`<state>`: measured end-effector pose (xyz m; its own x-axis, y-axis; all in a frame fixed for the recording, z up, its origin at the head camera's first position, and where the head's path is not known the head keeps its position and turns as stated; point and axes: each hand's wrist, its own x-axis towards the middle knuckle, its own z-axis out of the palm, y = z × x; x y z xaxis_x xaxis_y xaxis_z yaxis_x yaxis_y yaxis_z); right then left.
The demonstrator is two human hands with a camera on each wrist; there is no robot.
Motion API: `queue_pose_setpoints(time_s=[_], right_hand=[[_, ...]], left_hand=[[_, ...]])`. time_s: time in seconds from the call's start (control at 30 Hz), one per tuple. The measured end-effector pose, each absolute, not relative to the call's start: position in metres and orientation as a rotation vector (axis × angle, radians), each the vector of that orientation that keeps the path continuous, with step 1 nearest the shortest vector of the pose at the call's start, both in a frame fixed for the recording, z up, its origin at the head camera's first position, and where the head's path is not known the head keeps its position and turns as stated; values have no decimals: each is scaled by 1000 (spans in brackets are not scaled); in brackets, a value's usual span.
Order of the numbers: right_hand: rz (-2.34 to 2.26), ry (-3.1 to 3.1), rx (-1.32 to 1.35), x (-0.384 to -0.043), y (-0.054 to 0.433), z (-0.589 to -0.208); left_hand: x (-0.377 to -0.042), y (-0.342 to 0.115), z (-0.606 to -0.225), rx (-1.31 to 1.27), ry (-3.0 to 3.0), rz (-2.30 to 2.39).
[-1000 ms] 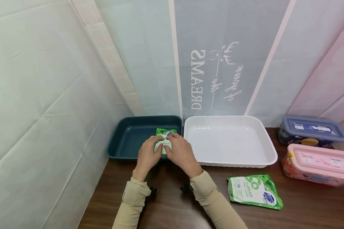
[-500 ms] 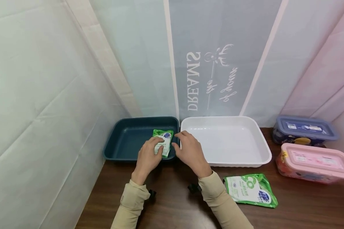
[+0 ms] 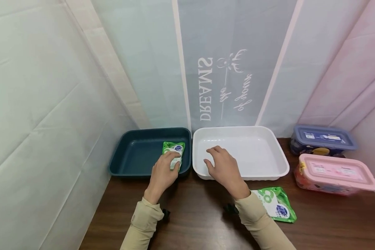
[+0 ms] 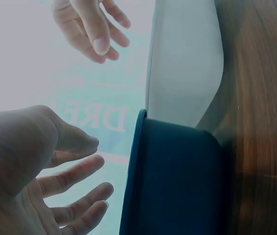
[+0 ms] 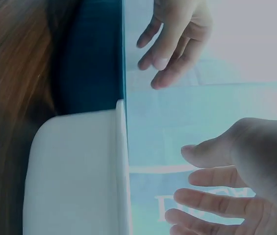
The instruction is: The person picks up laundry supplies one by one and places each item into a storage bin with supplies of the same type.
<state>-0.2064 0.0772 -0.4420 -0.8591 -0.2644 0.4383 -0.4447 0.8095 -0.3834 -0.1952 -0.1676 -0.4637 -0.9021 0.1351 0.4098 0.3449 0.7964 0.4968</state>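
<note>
A green and white pouch (image 3: 176,148) lies in the right part of the dark teal tray (image 3: 120,166). My left hand (image 3: 163,173) hovers over the tray's front edge and overlaps the pouch in the head view; in the left wrist view its fingers are relaxed, with nothing between them. Over the left part of the white tray (image 3: 256,156) is my right hand (image 3: 225,168), fingers loosely bent and holding nothing. A second green and white pouch (image 3: 276,205) lies on the table in front of the white tray, partly hidden by my right forearm.
To the right stand a blue lidded tub (image 3: 323,139) and, in front of it, a pink lidded tub (image 3: 335,173). Both trays sit side by side against a printed curtain (image 3: 228,62) on the brown wooden table (image 3: 197,222). A pale wall covering (image 3: 43,121) rises at the left.
Both hands have let go of the pouch in the teal tray. My right hand has moved right, over the white tray; the left has drawn back only slightly. The head view has shifted slightly.
</note>
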Motion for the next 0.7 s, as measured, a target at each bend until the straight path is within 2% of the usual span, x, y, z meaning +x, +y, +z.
queue_pose_setpoints(time_s=[0.7], right_hand=[[484, -2629, 521, -172, 137, -455]], left_hand=[[-175, -136, -453, -542, -2647, -855]])
